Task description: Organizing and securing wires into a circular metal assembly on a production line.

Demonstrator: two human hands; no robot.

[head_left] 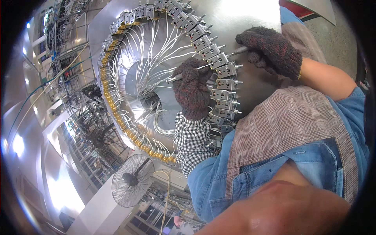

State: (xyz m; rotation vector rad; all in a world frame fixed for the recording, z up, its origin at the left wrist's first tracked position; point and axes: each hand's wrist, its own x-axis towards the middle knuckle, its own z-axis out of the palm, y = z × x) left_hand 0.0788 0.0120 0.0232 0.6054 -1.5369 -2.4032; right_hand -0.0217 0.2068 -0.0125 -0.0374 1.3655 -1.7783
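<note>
My left hand, in a dark knitted glove below a black-and-white checked sleeve, is closed over the inner side of a ring of small silver metal boxes. A silver rod end pokes out of its grip. My right hand, also gloved, is wrapped round the grey handle of a screwdriver-like tool outside the ring. The tool's thin shaft runs across the boxes to my left fingers. Whether shaft and rod end are one piece is hidden. Beside my hands, the boxes have holes and outward-pointing threaded stems.
White wires run from the round metal fixture's centre to the ring, with brass-coloured fittings along its far left side. A bare metal tabletop lies beyond. A large caged fan and racks stand to the left.
</note>
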